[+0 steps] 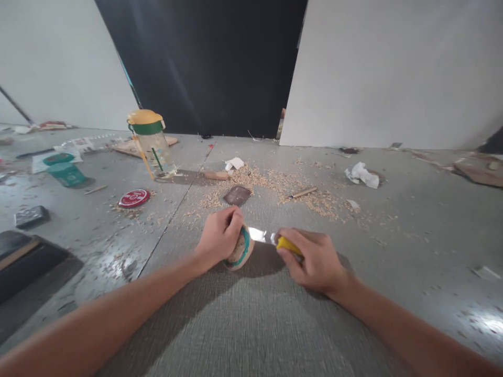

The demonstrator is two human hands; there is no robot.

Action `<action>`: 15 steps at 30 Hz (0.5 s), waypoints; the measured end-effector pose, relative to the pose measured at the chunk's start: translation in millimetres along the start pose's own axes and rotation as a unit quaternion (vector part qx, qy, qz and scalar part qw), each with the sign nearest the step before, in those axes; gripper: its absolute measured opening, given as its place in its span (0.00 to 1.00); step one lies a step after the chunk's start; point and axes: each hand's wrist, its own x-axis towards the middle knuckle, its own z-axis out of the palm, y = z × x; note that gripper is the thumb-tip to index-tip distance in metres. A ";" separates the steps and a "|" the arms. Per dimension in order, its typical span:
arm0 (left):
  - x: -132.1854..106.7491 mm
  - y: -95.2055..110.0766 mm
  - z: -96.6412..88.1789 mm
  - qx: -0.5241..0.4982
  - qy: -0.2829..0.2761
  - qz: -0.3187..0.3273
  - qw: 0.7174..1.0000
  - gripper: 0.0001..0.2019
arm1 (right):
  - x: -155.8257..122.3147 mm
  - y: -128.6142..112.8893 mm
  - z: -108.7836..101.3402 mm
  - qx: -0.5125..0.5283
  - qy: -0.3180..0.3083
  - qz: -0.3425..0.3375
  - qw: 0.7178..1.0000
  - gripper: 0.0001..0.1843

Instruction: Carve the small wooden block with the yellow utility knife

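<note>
My left hand is closed round a rounded wooden piece with a teal band painted near its rim, held tilted just above the grey floor. My right hand grips a knife by its yellow handle. Its bright metal blade points left, and the tip meets or nearly meets the wooden piece's right edge; glare hides the exact contact. Just beyond my hands lies a flat brown piece, with pale wood shavings scattered behind it.
A yellow-lidded bottle stands at left, near a teal cup and a red round disc. A thin stick and crumpled tissue lie to the right. White and black panels stand upright behind. Dark objects sit at lower left.
</note>
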 end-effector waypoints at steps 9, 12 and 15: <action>0.3 -1.2 0.4 0.050 -0.027 -0.017 0.998 0.15 | 0.7 -7.3 2.1 -0.027 -0.034 -0.055 0.998 0.12; 0.8 -1.3 0.8 0.053 -0.031 -0.020 0.998 0.15 | 0.1 -6.1 2.0 -0.024 -0.038 -0.058 0.997 0.12; 1.7 -1.3 0.8 0.059 -0.030 -0.020 0.998 0.15 | 0.3 -5.9 2.0 -0.024 -0.037 -0.060 0.997 0.12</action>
